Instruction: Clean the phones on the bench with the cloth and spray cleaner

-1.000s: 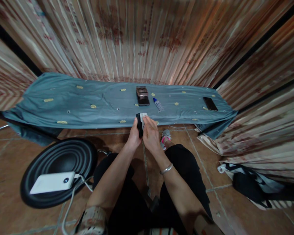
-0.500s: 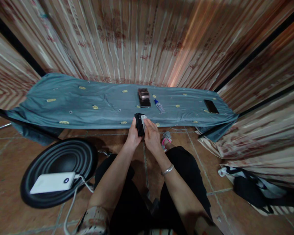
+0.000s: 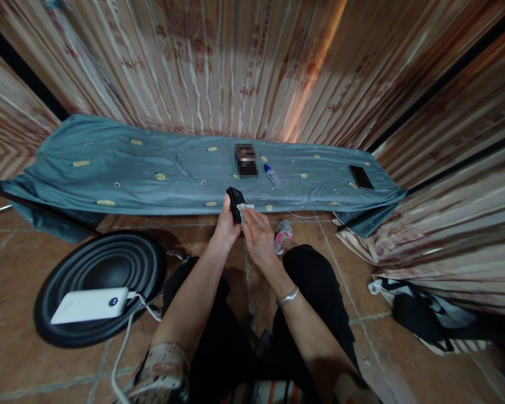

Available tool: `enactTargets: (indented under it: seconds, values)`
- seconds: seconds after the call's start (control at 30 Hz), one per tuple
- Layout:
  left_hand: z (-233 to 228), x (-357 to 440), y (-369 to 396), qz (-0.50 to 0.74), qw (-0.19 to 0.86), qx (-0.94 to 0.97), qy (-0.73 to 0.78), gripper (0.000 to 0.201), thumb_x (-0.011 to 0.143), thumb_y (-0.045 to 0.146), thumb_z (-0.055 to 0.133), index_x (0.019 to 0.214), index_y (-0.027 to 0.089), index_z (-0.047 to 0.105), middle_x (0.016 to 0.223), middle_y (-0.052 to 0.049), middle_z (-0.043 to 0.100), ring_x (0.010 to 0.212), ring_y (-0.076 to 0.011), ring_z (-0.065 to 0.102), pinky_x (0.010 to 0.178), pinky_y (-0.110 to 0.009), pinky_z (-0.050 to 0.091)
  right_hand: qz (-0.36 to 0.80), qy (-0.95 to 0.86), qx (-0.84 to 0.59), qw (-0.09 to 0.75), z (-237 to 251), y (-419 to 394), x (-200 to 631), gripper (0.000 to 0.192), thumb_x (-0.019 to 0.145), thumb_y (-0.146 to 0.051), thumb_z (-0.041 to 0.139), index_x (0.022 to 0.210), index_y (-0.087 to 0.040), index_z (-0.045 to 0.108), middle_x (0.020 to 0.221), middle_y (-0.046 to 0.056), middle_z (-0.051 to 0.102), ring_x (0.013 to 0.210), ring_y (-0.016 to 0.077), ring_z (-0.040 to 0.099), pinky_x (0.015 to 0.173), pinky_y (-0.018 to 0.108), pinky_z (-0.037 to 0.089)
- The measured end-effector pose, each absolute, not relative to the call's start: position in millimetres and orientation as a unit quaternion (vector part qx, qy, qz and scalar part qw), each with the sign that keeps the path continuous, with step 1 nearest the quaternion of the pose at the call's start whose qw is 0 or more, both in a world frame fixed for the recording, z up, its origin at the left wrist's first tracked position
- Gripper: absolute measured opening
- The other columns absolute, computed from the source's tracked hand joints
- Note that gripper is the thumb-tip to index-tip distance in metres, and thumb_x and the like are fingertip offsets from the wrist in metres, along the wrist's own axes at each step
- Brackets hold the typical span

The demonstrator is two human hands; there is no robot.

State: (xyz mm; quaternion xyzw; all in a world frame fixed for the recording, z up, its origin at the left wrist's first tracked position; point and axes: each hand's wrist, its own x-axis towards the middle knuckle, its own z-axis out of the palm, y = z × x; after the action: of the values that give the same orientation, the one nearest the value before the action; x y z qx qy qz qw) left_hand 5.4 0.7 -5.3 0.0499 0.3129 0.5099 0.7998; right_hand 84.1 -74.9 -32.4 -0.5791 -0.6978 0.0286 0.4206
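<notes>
Small black object (image 3: 234,203), centre of frame just above the hands, tilted up on edge; looks like a phone or small case, cannot tell which. Left hand (image 3: 226,227) is wrapped around its lower part, fingers closed on it, probably holding it steady so the face turns toward the other hand. Right hand (image 3: 256,238) presses a small white wipe (image 3: 246,208) against the object's right side, fingers bunched on the wipe; seems a rubbing grip, wipe mostly hidden under the fingertips. Silver bracelet (image 3: 287,295) on the right wrist, lower centre.

Just behind the hands, across the middle of the frame, a long surface under a blue-grey cloth (image 3: 151,174) with small yellow spots. On it: a blurred dark item (image 3: 246,160) upper centre, contents unreadable; a small bottle with a blue cap (image 3: 271,175) lying beside it, within reach, maybe cleaning fluid; a dark phone (image 3: 361,177) far right, lying flat.

Lower left: a round black speaker cone (image 3: 84,252) on the tiled floor with a white power bank (image 3: 88,304) resting on it, cable running down off frame. Lower right: a dark bag (image 3: 421,314), partly cut off. One shoe (image 3: 283,233) shows by the right knee; legs in black, lower body cropped. Striped curtains fill the top
</notes>
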Motion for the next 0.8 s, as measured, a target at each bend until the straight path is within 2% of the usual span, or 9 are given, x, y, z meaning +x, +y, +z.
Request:
enactTargets:
  seconds: [0.1, 0.37, 0.57, 0.67, 0.8]
  values:
    - [-6, 7, 0, 0.516, 0.795, 0.034, 0.318, 0.047, 0.098, 0.045, 0.04, 0.067, 0.017, 0.062, 0.055, 0.0, 0.061, 0.048, -0.0101, 0.057, 0.068, -0.022, 0.053, 0.025, -0.714, -0.571, 0.405, -33, -72, 88, 0.04, 0.1, -0.027, 0.038, 0.131, -0.019, 0.062, 0.13, 0.013, 0.065, 0.123, 0.0238, 0.056, 0.106, 0.043, 0.048]
    - [-14, 3, 4, 0.506, 0.803, 0.008, 0.313, 0.037, 0.094, 0.047, 0.049, 0.079, 0.017, 0.065, 0.059, 0.001, 0.061, 0.052, -0.0107, 0.057, 0.06, -0.022, 0.051, 0.029, -0.711, -0.574, 0.406, -42, -74, 111, 0.039, 0.1, -0.03, 0.041, 0.13, -0.019, 0.062, 0.124, 0.013, 0.068, 0.118, 0.0246, 0.06, 0.104, 0.046, 0.049]
    - [-16, 7, 7, 0.513, 0.792, 0.008, 0.331, 0.038, 0.095, 0.044, 0.049, 0.074, 0.016, 0.063, 0.056, 0.002, 0.059, 0.05, -0.0095, 0.055, 0.064, -0.021, 0.05, 0.047, -0.707, -0.563, 0.426, -23, -77, 95, 0.041, 0.099, -0.027, 0.039, 0.134, -0.017, 0.058, 0.132, 0.012, 0.064, 0.125, 0.0224, 0.057, 0.108, 0.044, 0.046]
    - [-17, 8, 8, 0.508, 0.788, 0.022, 0.347, 0.041, 0.096, 0.046, 0.046, 0.071, 0.017, 0.061, 0.054, 0.002, 0.059, 0.049, -0.0099, 0.055, 0.061, -0.021, 0.048, 0.064, -0.714, -0.557, 0.419, -19, -75, 91, 0.045, 0.097, -0.02, 0.034, 0.137, -0.019, 0.055, 0.137, 0.01, 0.061, 0.131, 0.0209, 0.052, 0.112, 0.044, 0.043]
    - [-18, 6, 7, 0.521, 0.777, 0.04, 0.352, 0.038, 0.092, 0.047, 0.054, 0.068, 0.017, 0.061, 0.052, 0.003, 0.058, 0.046, -0.0087, 0.053, 0.055, -0.021, 0.045, 0.055, -0.72, -0.563, 0.403, -21, -69, 93, 0.043, 0.096, -0.019, 0.036, 0.133, -0.019, 0.058, 0.133, 0.01, 0.063, 0.128, 0.0215, 0.055, 0.111, 0.043, 0.044]
